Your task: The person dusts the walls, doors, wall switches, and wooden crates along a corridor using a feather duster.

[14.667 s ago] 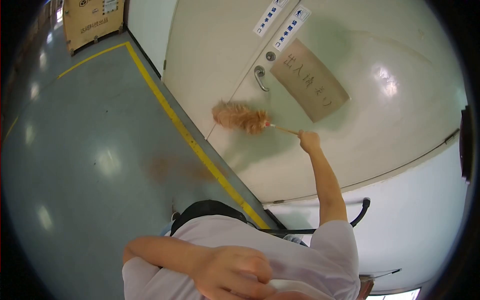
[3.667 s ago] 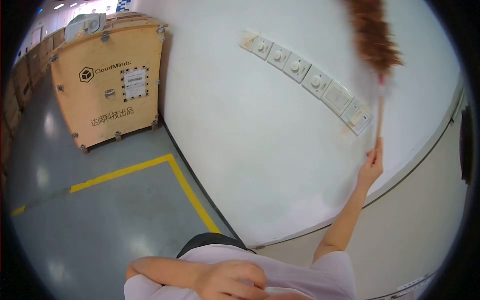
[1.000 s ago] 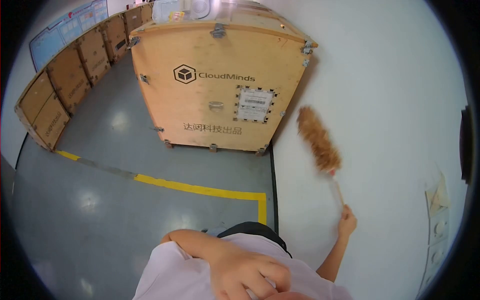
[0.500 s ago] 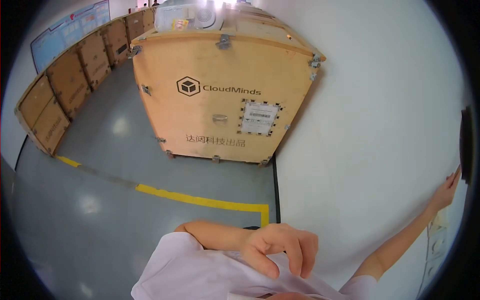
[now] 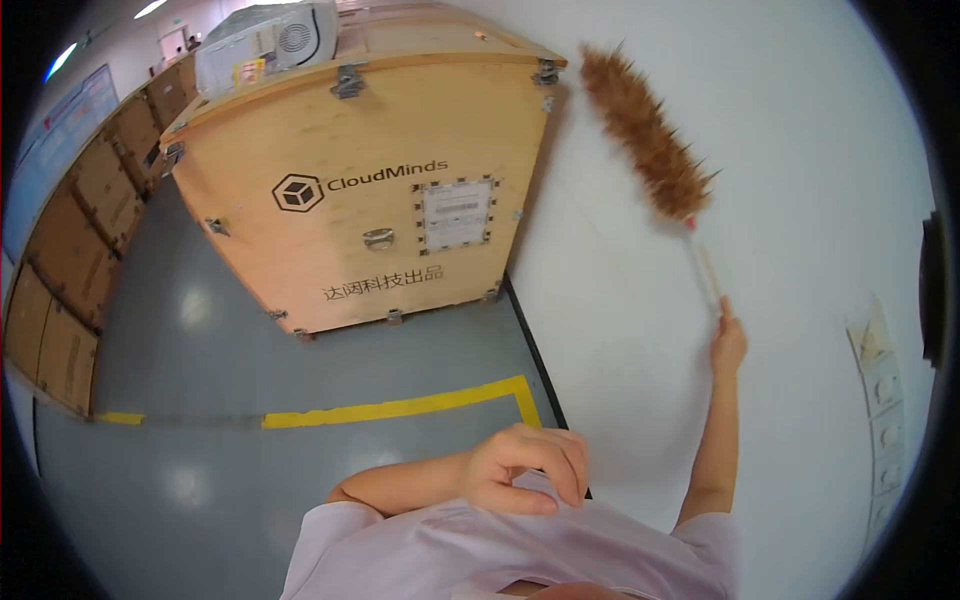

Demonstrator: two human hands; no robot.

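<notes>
One feather duster (image 5: 648, 135) slants before the white wall (image 5: 620, 340), the right hand (image 5: 729, 343) clasping its handle (image 5: 706, 268), the left hand (image 5: 525, 468) loosely curled, empty: I judge it mid-dusting, next needing light strokes.

Feather duster (image 5: 650, 140): rust-brown plumes (image 5: 625, 100), red collar (image 5: 690, 221), pale straw-coloured handle (image 5: 706, 264). Wooden crate (image 5: 340, 125): honey-tan, black lettering (image 5: 388, 175) and hexagonal logo (image 5: 299, 193), white label (image 5: 457, 217) edged in black dashes. Floor (image 5: 195, 355): grey, banded by yellow tape (image 5: 400, 408). Wall (image 5: 800, 200): white. Shirt (image 5: 410, 550): pale lilac, to my eye.
</notes>
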